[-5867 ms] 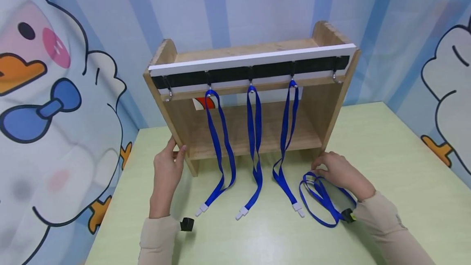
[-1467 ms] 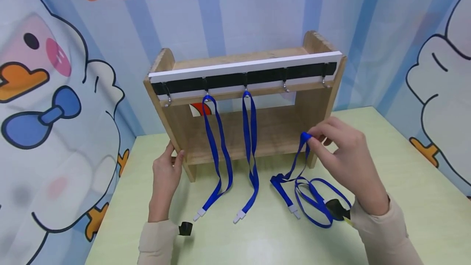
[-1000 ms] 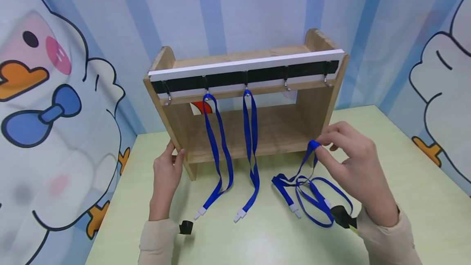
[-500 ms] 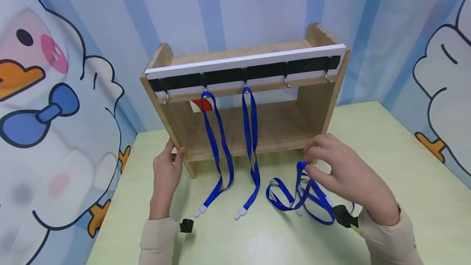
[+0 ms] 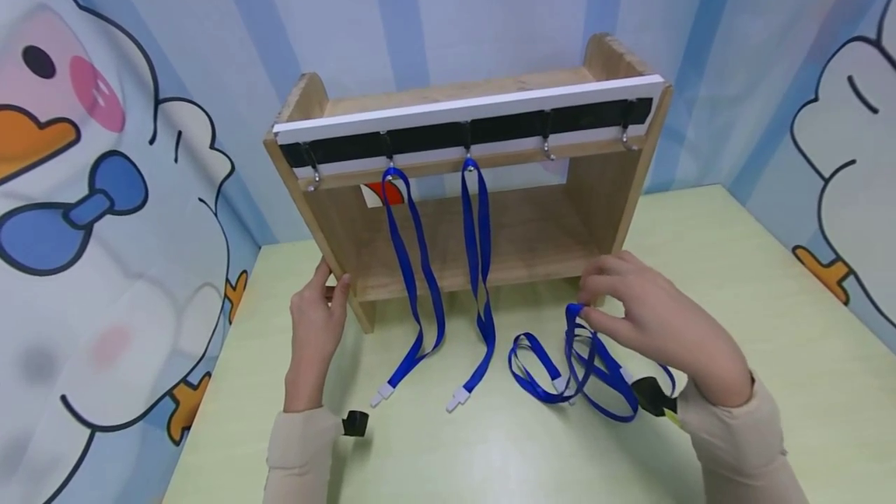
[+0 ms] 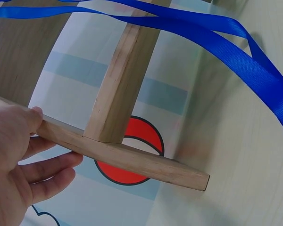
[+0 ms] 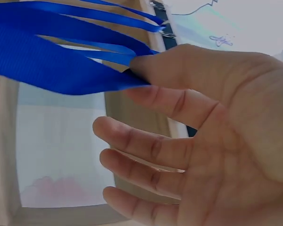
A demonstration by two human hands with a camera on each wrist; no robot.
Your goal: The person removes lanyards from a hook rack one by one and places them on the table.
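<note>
**Room in front of the rack**

Two hanging lanyards (image 5: 420,271) (image 5: 479,255) curtain the left and middle of the wooden rack (image 5: 616,201), blocking a straight reach to its shelf there. The rack's right bay stands open behind two bare hooks (image 5: 549,150) (image 5: 631,142). On the table (image 5: 770,309), a loose heap of lanyards (image 5: 560,368) clutters the front right; bare surface lies farther right.
</note>
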